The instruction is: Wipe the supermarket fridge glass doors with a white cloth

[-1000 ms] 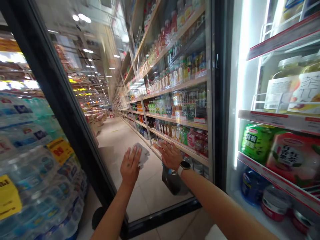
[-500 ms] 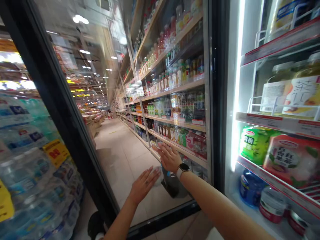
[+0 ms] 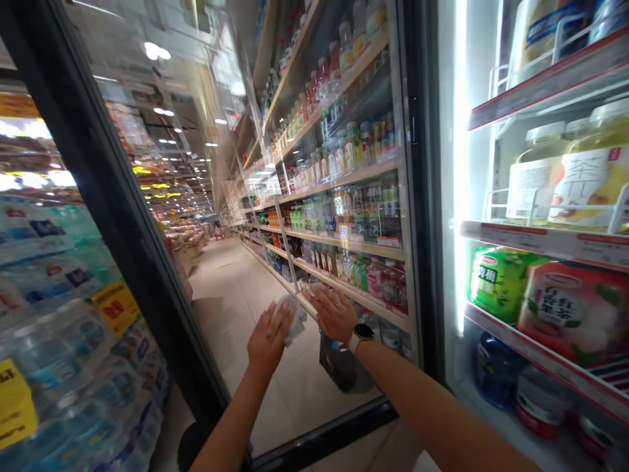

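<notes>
The large glass door [image 3: 236,275] stands in front of me in its black frame. Flat against the pane, with a pale, thin cloth [image 3: 295,322] under its fingers, is my left hand [image 3: 268,337]. My right hand [image 3: 337,314], with a watch [image 3: 363,332] on its wrist, lies palm toward the glass just to the right. Its fingers are stretched out. A small pale patch shows by its fingertips, but I cannot tell whether it is a cloth or a reflection.
At the right is a lit drinks cooler [image 3: 464,227] with bottles and packs. Wrapped water bottles [image 3: 63,367] are stacked at the left. Drink shelves [image 3: 344,242] and the aisle floor [image 3: 221,275] show in the glass. A dark object [image 3: 339,370] appears below my right hand.
My left hand has moved up and to the left over the glass, and the cloth shows more beyond its fingers. My right hand has barely shifted. The view has turned slightly.
</notes>
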The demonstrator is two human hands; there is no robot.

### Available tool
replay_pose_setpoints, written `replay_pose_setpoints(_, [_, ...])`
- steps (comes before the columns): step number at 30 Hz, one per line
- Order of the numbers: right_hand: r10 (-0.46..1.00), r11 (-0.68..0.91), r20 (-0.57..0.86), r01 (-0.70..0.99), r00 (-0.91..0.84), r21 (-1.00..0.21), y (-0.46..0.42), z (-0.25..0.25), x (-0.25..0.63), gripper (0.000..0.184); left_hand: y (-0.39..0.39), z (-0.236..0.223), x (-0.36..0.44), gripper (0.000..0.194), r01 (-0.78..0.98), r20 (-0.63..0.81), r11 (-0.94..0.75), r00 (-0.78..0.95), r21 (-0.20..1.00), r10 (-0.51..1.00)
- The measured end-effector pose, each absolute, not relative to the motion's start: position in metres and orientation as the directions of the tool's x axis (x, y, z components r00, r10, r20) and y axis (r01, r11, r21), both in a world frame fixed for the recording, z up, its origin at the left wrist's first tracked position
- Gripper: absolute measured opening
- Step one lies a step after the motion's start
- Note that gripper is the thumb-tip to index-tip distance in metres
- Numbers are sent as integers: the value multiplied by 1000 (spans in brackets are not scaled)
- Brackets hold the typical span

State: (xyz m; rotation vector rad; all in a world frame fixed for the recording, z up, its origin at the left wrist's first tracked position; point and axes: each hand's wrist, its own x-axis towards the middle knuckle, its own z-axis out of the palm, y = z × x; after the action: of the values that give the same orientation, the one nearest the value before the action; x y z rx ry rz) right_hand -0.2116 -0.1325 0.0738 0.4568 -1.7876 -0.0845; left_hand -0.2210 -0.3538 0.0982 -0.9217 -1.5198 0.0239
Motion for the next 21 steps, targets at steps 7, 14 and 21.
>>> replay_pose_setpoints(7, [-353,919,914,-259,-198,298,-132,73,-212,58,-350,13,-212,46,571,675,519,84,-636,733])
replay_pose_setpoints(14, [-355,917,911,-267,-210,296,-130,75,-211,57,-357,39,-211,49,549,622,496,57,-673,781])
replay_pose_setpoints(21, [-298,939,919,-253,-258,233,-138,64,-214,59,-360,119,-228,52,552,888,719,90,-422,452])
